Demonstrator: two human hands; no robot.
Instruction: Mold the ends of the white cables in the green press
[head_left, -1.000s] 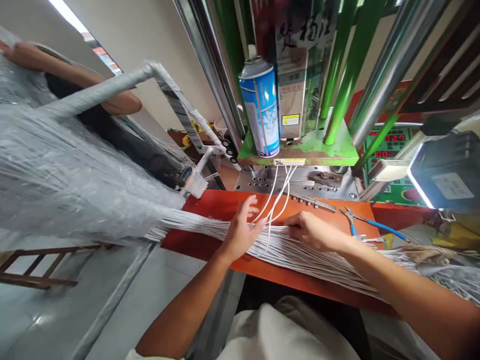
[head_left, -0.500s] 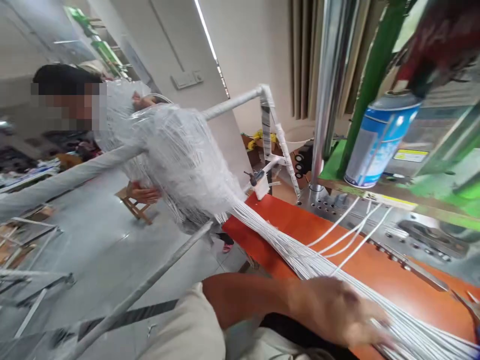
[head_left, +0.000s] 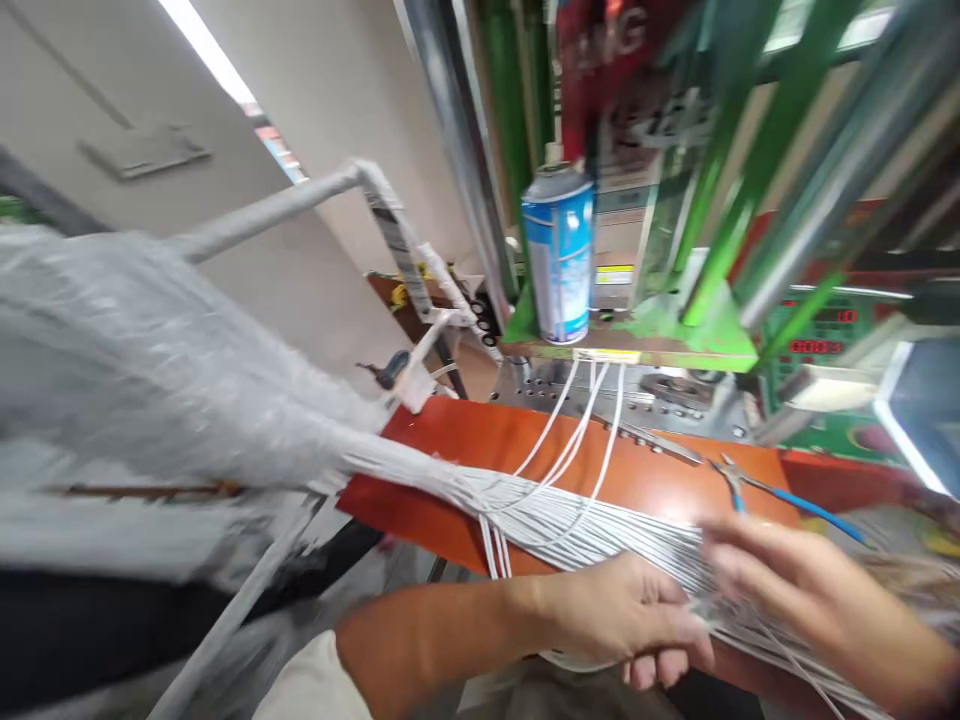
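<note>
A long bundle of thin white cables runs across the orange-red tabletop. My left hand is closed at the near edge of the bundle, its fingers curled round white cables; a pale, blurred bit shows at the fingertips. Over the cables to the right, my right hand reaches in toward the left one, smeared by motion, so its grip is unclear. Several cables curve from the bundle up to the green machine plate. Others hang over the front edge of the table, by my left forearm.
At the left, plastic-wrapped cables hang on a wrapped frame. A blue spray can stands on the machine plate. Blue-handled pliers and a metal bar lie behind the bundle. A machine panel is at the right.
My view has swung to the right. My right hand has come into view over the cables, and the person by the wrapped bundle has left the picture.
</note>
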